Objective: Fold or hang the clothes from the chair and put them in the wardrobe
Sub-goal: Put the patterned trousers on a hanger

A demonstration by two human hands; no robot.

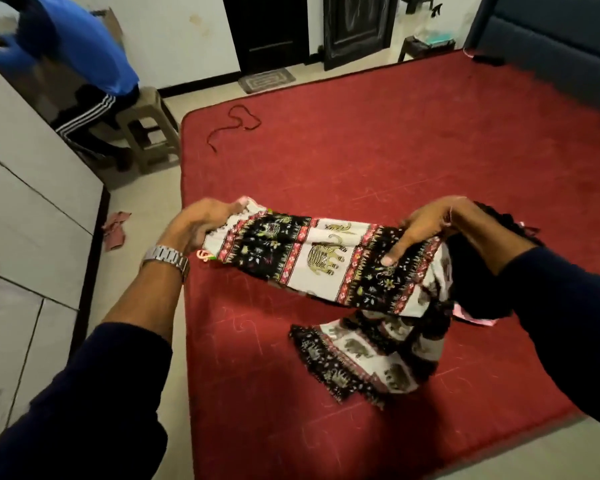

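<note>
A printed garment (323,258), white and black with red bands and elephant figures, is stretched between both hands above the red bed (378,150). My left hand (201,221) grips its left end, with a silver watch on that wrist. My right hand (426,230) holds the right end, thumb pressed on top of the cloth. The garment's lower part (357,362) droops and lies crumpled on the bed below my right forearm. A dark piece of cloth (478,296) bunches under my right arm. The grey wardrobe (32,209) stands at the left.
A person in a blue shirt (80,46) sits on a beige plastic stool (149,129) by the wardrobe. A red cord (236,124) lies on the bed's far left. Scraps of reddish cloth (115,230) lie on the floor. Dark doors (267,29) are at the back.
</note>
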